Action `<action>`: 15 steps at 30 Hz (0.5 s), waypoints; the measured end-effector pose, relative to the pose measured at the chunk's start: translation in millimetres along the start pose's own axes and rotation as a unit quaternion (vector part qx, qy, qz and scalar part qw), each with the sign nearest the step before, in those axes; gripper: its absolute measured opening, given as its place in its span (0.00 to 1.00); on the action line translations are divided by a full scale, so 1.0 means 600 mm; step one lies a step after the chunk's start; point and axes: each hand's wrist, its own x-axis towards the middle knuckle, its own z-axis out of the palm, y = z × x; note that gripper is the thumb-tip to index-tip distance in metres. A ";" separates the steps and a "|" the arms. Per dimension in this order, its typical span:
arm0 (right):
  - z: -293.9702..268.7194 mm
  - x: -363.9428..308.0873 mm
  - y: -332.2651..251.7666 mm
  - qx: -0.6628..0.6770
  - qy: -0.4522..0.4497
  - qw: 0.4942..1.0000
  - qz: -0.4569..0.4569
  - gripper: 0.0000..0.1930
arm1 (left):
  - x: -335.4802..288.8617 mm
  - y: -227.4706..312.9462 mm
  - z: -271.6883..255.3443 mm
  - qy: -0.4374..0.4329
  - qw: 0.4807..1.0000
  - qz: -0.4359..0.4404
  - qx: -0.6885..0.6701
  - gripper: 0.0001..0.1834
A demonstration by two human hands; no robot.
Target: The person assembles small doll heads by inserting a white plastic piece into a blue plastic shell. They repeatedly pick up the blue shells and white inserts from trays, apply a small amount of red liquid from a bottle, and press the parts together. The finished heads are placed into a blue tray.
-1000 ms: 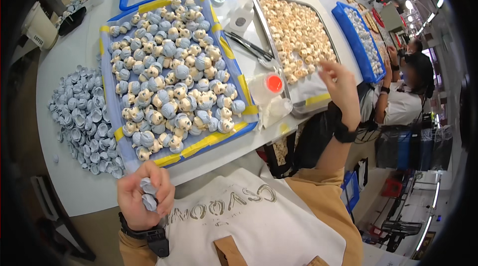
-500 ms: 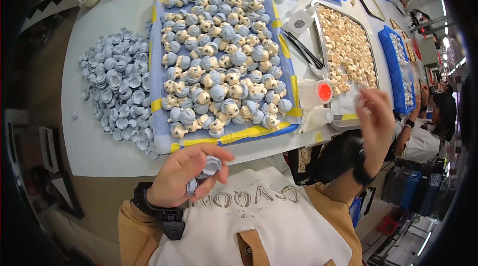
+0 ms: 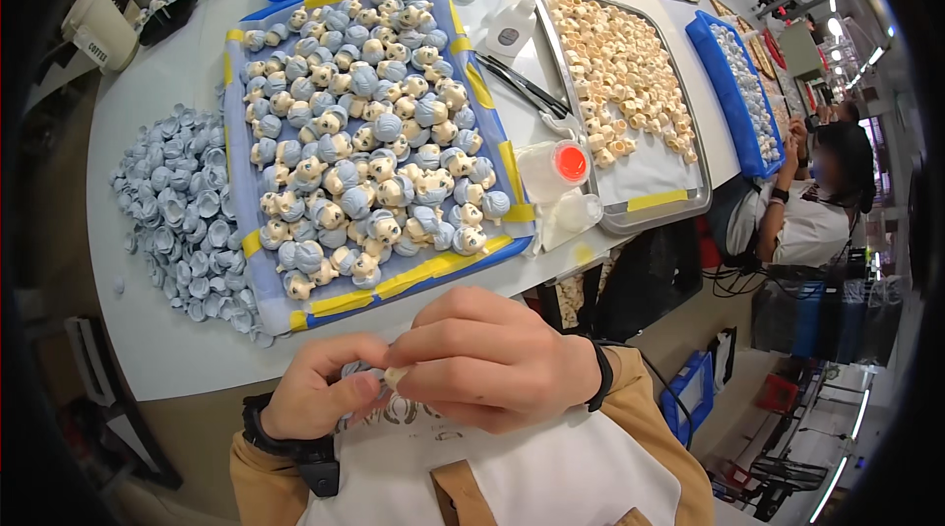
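Note:
In front of my chest my two hands meet. My left hand (image 3: 317,390) is closed around blue-grey hollow cap pieces (image 3: 354,369), mostly hidden by the fingers. A small cream piece (image 3: 395,376) is pinched by my right hand (image 3: 497,359), touching or very near a cap piece; its exact contact is covered. Beyond them lies a cloth-lined tray (image 3: 236,132), edged with yellow tape, full of small doll heads (image 3: 335,147) with blue hair. To its left spreads a heap of loose blue-grey caps (image 3: 187,221). On the right, cream pieces (image 3: 630,63) fill most of a metal tray (image 3: 655,223).
Between the trays stand a white bottle (image 3: 510,29), black tweezers (image 3: 522,83) and a clear container with a red-orange centre (image 3: 569,164). A cup (image 3: 103,29) is at the far left. Past a blue bin (image 3: 733,98), another person (image 3: 822,216) sits at right.
My right hand has come from beside the metal tray to my left hand, bringing a cream piece. My left hand keeps its cap pieces. The view has shifted, so the table appears further left.

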 end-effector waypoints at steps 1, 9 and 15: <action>-0.005 -0.001 -0.003 0.004 -0.028 1.000 0.011 0.14 | 0.001 0.001 0.001 0.013 1.000 0.003 0.014 0.23; -0.169 -0.034 -0.006 -0.288 0.167 0.924 0.187 0.13 | -0.004 -0.002 0.000 0.091 0.995 0.035 -0.016 0.23; -0.203 -0.040 0.056 -0.317 0.092 0.915 0.232 0.15 | -0.001 -0.001 -0.006 0.070 0.997 0.036 0.011 0.22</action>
